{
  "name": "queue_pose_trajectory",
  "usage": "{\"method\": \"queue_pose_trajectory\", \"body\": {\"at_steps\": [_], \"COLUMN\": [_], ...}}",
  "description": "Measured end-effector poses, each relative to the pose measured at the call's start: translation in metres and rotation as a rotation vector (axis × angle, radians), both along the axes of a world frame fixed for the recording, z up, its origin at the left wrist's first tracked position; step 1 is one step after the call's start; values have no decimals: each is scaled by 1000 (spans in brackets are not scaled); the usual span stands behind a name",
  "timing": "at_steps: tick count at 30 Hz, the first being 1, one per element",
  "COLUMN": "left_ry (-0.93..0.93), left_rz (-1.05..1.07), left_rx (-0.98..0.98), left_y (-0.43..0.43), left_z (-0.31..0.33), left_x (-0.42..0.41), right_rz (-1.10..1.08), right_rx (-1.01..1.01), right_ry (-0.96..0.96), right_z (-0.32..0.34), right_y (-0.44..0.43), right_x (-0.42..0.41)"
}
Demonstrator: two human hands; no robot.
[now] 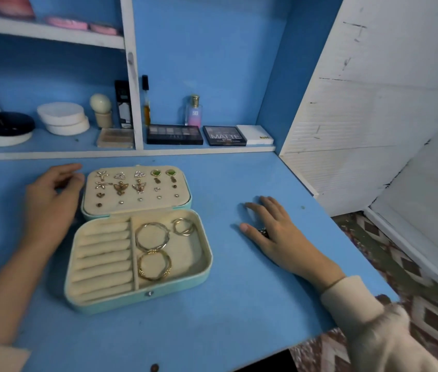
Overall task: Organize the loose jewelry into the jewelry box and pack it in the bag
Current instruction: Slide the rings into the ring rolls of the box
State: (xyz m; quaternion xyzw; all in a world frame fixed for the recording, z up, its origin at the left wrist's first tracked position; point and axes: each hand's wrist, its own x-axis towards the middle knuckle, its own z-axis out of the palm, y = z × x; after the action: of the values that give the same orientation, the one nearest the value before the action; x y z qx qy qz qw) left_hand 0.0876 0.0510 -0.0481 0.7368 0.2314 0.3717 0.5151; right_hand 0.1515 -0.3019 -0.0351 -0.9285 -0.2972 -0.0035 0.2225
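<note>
A mint jewelry box (137, 299) lies open on the blue desk (239, 304). Its cream lid panel (137, 206) carries several pinned earrings (121, 187). The right compartment holds two gold bangles (152, 236) (154, 265) and a smaller hoop (183, 226). The ring rolls (102, 253) on the left are bare. My left hand (51, 200) rests beside the lid's left edge, fingers loosely curled, thumb close to the rim. My right hand (271, 232) lies on the desk right of the box, fingers spread over a small dark piece of jewelry (262, 232). No bag is in view.
Behind the box, a low shelf holds two eyeshadow palettes (174, 134) (224, 135), a white box (255, 134), a perfume bottle (194, 111) and powder tins (62, 118). The desk ends at right beside a white panel (360, 130) and patterned carpet (414, 264). A small brown object (154, 367) sits at the front edge.
</note>
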Motion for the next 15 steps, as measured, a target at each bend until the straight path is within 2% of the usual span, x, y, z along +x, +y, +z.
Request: {"method": "queue_pose_trajectory", "body": {"at_steps": [8,15], "left_ry": [-15,-4], "left_rz": [23,30], "left_rx": [71,82], "left_y": [-10,-8], "left_z": [7,8], "left_x": [-5,-5], "right_rz": [68,61], "right_rx": [-37,-49], "right_ry": [-47,56], "right_z": [-4,7], "right_y": [67,69], "right_x": [23,32]}}
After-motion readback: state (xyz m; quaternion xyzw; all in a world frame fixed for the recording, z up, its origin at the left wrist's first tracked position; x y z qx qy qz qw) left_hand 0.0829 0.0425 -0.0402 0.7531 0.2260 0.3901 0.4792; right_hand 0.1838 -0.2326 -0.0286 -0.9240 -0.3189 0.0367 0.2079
